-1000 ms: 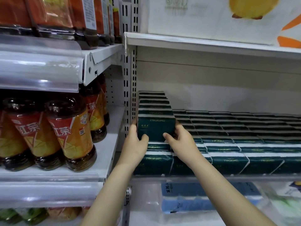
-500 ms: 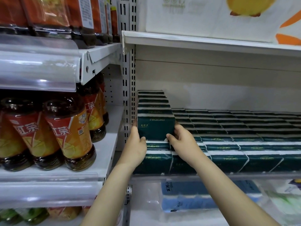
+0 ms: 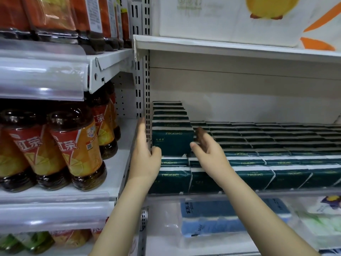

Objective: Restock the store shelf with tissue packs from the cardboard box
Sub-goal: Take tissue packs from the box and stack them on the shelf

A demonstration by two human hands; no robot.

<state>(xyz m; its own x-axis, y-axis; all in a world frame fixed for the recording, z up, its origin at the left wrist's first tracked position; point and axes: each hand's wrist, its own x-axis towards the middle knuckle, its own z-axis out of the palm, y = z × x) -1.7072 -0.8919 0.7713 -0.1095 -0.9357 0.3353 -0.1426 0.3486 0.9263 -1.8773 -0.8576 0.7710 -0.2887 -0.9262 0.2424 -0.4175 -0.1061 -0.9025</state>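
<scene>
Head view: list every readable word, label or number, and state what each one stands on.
"COMFORTABLE", upside down: on the topmost dark green tissue pack and on the front-row packs below it.
"红茶": on the red-and-orange labels of the brown tea bottles.
Too small to read: the gold mark on the green pack.
Blurred: the characters on the blue plastic-wrapped pack and the green print on the large white pack above.
</scene>
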